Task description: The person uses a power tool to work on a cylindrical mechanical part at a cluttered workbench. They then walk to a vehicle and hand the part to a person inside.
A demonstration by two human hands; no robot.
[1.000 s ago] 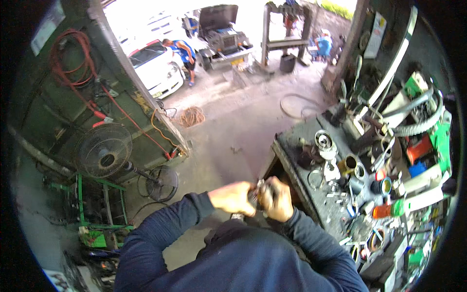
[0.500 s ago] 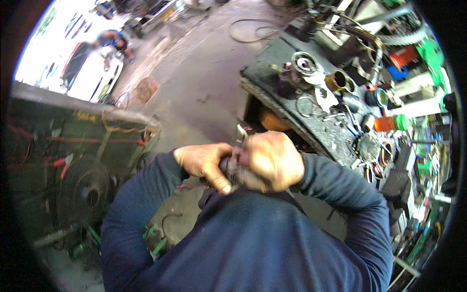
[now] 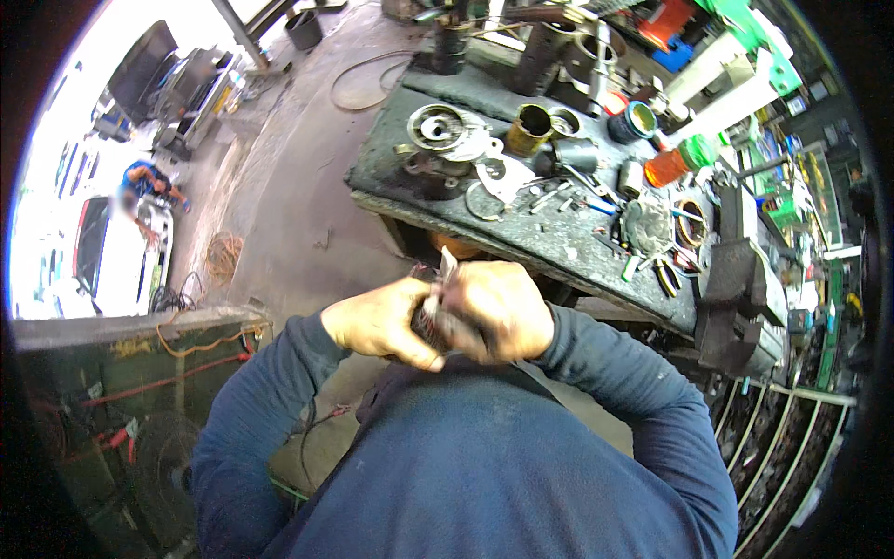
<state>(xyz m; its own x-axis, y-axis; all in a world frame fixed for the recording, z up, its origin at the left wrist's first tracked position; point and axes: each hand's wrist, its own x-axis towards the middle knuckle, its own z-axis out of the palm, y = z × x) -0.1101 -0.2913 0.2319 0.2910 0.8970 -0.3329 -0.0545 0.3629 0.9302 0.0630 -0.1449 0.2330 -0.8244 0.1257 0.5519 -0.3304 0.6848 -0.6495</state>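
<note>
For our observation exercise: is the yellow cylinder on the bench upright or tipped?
Upright: the cylinder stands on end on the bench, its open end facing up, side wall below.

Workbench point(image 3: 396, 140) beyond right hand point(image 3: 503, 312) — car point(image 3: 126, 256) leftward

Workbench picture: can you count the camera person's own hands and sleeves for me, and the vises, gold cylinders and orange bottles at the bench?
Hands: 2, left hand and right hand
Sleeves: 2, left sleeve and right sleeve
Vise: 1
Gold cylinder: 1
Orange bottle: 1
Total: 7
</note>
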